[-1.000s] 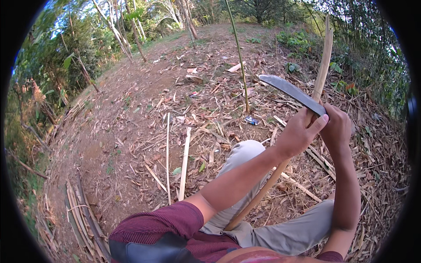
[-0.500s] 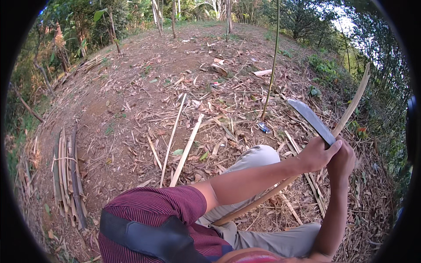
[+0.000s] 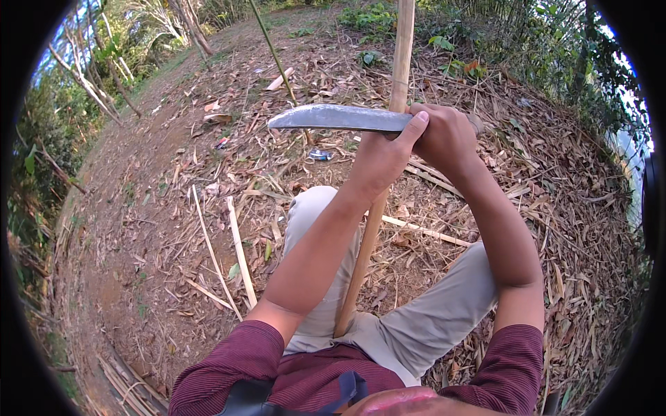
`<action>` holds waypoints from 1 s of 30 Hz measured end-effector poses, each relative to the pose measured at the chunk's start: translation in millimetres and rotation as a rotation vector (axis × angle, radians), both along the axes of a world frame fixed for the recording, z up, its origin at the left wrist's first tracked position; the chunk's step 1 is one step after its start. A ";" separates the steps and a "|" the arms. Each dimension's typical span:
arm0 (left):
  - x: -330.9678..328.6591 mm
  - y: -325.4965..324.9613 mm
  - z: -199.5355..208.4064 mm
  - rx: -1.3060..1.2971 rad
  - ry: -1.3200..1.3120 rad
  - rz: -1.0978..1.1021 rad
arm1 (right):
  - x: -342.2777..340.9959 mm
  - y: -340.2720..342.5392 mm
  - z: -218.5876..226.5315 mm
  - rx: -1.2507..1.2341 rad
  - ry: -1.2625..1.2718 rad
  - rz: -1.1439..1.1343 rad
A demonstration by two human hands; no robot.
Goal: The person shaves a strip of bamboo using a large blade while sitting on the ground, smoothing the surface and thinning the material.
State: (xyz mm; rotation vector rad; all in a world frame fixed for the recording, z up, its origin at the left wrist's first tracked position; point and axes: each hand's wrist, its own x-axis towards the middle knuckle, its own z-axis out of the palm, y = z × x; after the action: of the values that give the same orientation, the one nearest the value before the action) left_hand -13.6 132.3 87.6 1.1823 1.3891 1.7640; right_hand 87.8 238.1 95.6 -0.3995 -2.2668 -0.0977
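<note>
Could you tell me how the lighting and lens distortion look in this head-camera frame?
Head view: soft, even daylight, no hard shadows; the knife blade shows a pale sheen; the bamboo pole and both hands are sharp; fisheye bends the ground toward the black rim.

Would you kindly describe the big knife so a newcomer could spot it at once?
Start at the pale bamboo pole rising between the person's knees. Where both hands, the left hand and the right hand, grip it, a long grey blade juts leftward across the pole. It is the only metal thing among dry leaves and split sticks.
</note>
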 end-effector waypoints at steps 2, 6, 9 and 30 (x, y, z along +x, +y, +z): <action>1.1 -0.5 2.5 0.002 -0.033 -0.056 | -1.6 3.5 -1.7 -0.004 -0.004 -0.002; 3.5 -2.7 5.0 0.064 -0.052 -0.076 | -2.3 0.4 2.8 0.030 0.018 -0.002; 6.0 -2.4 4.1 0.026 -0.087 -0.029 | -3.6 -0.9 -4.5 0.071 -0.013 -0.034; 47.3 7.1 -7.6 -0.010 0.383 0.258 | 28.6 15.4 25.2 -0.045 -0.027 -0.152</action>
State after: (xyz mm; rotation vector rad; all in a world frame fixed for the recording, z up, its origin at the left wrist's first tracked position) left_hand 33.8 139.4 80.0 1.4438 1.8398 1.7578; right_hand 116.4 253.5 120.8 -0.5972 -2.2657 -0.1307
